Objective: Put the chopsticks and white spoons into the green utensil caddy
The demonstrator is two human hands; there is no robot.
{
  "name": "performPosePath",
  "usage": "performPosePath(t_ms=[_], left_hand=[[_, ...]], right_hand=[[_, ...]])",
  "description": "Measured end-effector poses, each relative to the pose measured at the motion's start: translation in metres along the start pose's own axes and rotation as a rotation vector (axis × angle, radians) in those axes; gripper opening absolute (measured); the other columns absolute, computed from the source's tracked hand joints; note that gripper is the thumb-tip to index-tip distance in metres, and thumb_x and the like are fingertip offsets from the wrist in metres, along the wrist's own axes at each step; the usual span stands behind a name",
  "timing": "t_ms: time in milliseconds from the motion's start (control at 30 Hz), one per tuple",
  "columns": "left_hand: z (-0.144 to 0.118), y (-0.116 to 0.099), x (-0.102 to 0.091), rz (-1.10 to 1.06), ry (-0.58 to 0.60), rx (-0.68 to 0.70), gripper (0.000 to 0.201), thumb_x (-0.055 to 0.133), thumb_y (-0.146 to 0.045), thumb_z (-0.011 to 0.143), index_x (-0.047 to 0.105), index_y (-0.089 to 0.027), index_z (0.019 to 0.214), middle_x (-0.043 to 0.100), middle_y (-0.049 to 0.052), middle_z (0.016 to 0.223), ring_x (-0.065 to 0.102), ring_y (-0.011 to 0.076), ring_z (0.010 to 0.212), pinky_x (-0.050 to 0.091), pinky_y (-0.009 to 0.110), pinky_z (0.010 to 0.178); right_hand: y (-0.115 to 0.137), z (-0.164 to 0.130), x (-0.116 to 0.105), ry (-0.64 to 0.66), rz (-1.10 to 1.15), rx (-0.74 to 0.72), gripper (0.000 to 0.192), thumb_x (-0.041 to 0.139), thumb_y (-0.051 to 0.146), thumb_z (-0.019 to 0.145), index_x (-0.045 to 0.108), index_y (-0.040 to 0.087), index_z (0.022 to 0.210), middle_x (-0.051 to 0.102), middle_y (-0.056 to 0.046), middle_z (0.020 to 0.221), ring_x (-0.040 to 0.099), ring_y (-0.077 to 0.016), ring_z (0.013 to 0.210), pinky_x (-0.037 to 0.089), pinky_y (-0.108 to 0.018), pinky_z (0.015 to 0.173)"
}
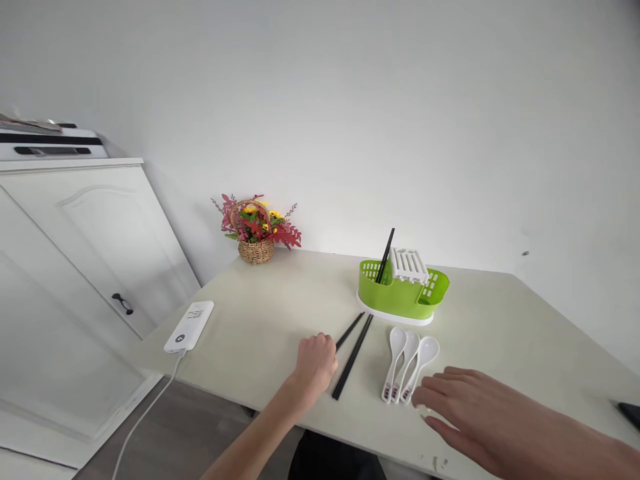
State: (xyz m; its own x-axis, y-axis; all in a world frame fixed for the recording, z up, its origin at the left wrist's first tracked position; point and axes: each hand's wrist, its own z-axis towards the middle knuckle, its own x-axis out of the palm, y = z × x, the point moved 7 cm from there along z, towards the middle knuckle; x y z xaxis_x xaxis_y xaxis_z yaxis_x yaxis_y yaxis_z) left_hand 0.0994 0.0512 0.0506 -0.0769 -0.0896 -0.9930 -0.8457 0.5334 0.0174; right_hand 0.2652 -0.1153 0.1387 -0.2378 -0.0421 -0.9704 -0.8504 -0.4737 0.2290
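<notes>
The left hand (317, 360) grasps black chopsticks (350, 331).

left hand (316, 363): fingers curled in, knuckles up, just inside the table (280, 300)'s near edge; left forearm (265, 430): crossing that edge; right hand (463, 403): palm down, fingers loosely extended, thumb apart; right forearm (565, 437): in from right

The left hand (316, 363) hides the near end of the leftmost black chopsticks (351, 331), perhaps two. The spoon labels (395, 392) are too small for reading. The right edge cuts one dark object (631, 414).
</notes>
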Motion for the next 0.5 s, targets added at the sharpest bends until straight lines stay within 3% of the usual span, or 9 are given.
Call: performPosePath(t_ms=[233, 367, 500], left_hand=[[0.016, 0.027, -0.007, 0.014, 0.002, -0.036, 0.014, 0.067, -0.005, 0.083, 0.072, -0.014, 0.093, 0.073, 0.015, 0.091, 0.073, 0.0311, 0.093, 0.051, 0.034, 0.077], [0.016, 0.043, -0.013, -0.008, -0.033, -0.06, 0.016, 0.06, -0.009, 0.089, 0.074, -0.017, 0.089, 0.075, 0.014, 0.09, 0.074, 0.0299, 0.092, 0.05, 0.034, 0.076], [0.018, 0.056, -0.019, -0.29, -0.147, -0.076, 0.016, 0.061, -0.019, 0.091, 0.076, -0.021, 0.084, 0.078, 0.009, 0.087, 0.075, 0.0266, 0.085, 0.05, 0.032, 0.073]], right_hand=[[-0.017, -0.003, 0.004, 0.039, 0.088, 0.049, 0.033, 0.041, 0.04, 0.105, 0.071, 0.028, 0.112, 0.075, -0.006, 0.107, 0.072, -0.0227, 0.095, 0.055, -0.038, 0.088], [-0.019, 0.002, 0.007, 0.05, 0.148, 0.058, 0.031, 0.042, 0.04, 0.104, 0.071, 0.029, 0.109, 0.075, -0.005, 0.106, 0.071, -0.0226, 0.095, 0.055, -0.037, 0.086], [-0.022, 0.016, 0.011, 0.131, 0.234, 0.117, 0.033, 0.037, 0.038, 0.105, 0.069, 0.03, 0.101, 0.075, -0.001, 0.097, 0.07, -0.0201, 0.087, 0.054, -0.034, 0.08]])
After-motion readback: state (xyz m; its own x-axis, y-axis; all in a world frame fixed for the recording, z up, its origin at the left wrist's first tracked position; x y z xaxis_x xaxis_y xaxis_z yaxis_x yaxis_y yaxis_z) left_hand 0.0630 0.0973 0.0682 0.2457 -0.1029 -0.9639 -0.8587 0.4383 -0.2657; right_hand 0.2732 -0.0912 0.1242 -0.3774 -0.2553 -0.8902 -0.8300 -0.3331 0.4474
